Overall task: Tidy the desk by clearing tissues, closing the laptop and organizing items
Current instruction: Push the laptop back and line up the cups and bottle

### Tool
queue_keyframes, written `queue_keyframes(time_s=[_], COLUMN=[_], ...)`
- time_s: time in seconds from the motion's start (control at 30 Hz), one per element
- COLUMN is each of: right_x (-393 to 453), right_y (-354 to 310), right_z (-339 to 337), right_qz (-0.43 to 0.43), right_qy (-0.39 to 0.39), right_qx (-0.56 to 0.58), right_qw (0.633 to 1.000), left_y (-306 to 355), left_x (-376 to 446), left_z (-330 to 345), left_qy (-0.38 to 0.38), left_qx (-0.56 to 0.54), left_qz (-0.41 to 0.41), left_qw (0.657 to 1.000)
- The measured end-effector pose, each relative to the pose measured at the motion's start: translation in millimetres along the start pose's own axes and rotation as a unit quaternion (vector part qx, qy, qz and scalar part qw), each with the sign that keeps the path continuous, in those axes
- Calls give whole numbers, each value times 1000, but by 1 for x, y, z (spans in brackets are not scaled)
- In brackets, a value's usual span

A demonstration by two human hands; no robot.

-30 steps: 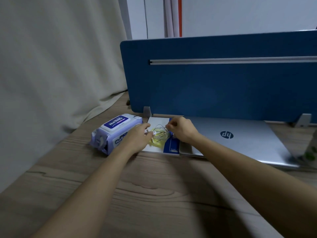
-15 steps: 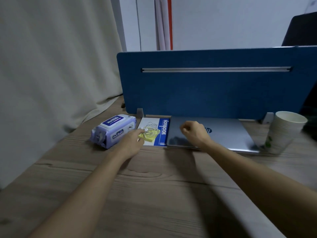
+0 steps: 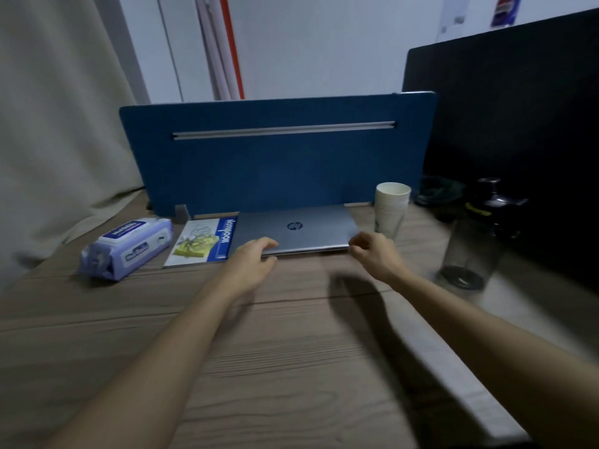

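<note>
Both hands (image 3: 252, 257) moved (onto laptop (image 3: 293, 228)).

My left hand (image 3: 251, 259) covers the near left corner of the laptop (image 3: 293, 230), so I cannot tell whether my fingers grip its edge or only rest there. My right hand (image 3: 372, 256) is blurred at the near right corner; its curled fingers may touch the lid or not. The print on the wet-wipe pack (image 3: 128, 246) at left is too smeared to read. The tangle lying on the notebook (image 3: 204, 241) is too small to make out. At right, the dark bottle (image 3: 471, 241) blurs into shadow. Both my forearms run off the bottom edge.
</note>
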State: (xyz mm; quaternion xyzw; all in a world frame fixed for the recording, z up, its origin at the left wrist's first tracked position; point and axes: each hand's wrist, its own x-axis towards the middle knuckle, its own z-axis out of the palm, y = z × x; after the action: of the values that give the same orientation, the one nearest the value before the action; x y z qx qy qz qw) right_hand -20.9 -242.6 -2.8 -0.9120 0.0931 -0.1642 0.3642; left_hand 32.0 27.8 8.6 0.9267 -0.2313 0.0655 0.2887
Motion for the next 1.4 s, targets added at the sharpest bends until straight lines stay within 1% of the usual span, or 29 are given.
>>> queue_keyframes(time_s=[0.1, 0.2, 0.27, 0.33, 0.37, 0.43, 0.5, 0.6, 0.77, 0.9, 1.07, 1.23, 1.3, 1.4], right_x=[-24, -46, -59, -71, -76, -80, -79, -68, -39, -13, 20, 54, 66, 80], right_y=[33, 58, 74, 92, 100, 118, 133, 145, 149, 150, 149, 148, 148, 150], right_z=[-29, -53, -68, -84, -90, -101, -107, -110, -106, -97, -84, -70, -65, -60], right_qz=[38, 71, 131, 209, 230, 249, 241, 198, 152, 140, 114, 88, 83, 78], right_qy=[14, 51, 109, 181, 208, 246, 270, 254, 213, 196, 188, 183, 183, 178], right_qx=[14, 4, -26, -58, -59, -31, 17, 60, 58, 61, 74, 76, 73, 58], right_qw=[999, 996, 985, 959, 949, 936, 932, 945, 963, 969, 973, 976, 977, 979], left_y=[37, 66, 81, 93, 98, 108, 117, 127, 139, 145, 146, 146, 142, 133], left_x=[1, 2, 2, 3, 5, 8, 15, 29, 62, 91, 126, 155, 164, 176], left_z=[20, 39, 51, 63, 68, 78, 88, 102, 122, 136, 152, 165, 169, 174], left_qy=[-11, -23, -24, -26, -25, -24, -25, -27, -36, -41, -47, -83, -77, -46], left_qx=[-18, -43, -55, -62, -63, -69, -74, -70, -87, -114, -139, -180, -167, -124], left_qz=[18, 23, 21, 17, 14, 8, 4, 2, 1, 2, -27, -26, -29, -39], left_qw=[1000, 999, 998, 998, 998, 997, 997, 997, 996, 993, 989, 980, 982, 990])
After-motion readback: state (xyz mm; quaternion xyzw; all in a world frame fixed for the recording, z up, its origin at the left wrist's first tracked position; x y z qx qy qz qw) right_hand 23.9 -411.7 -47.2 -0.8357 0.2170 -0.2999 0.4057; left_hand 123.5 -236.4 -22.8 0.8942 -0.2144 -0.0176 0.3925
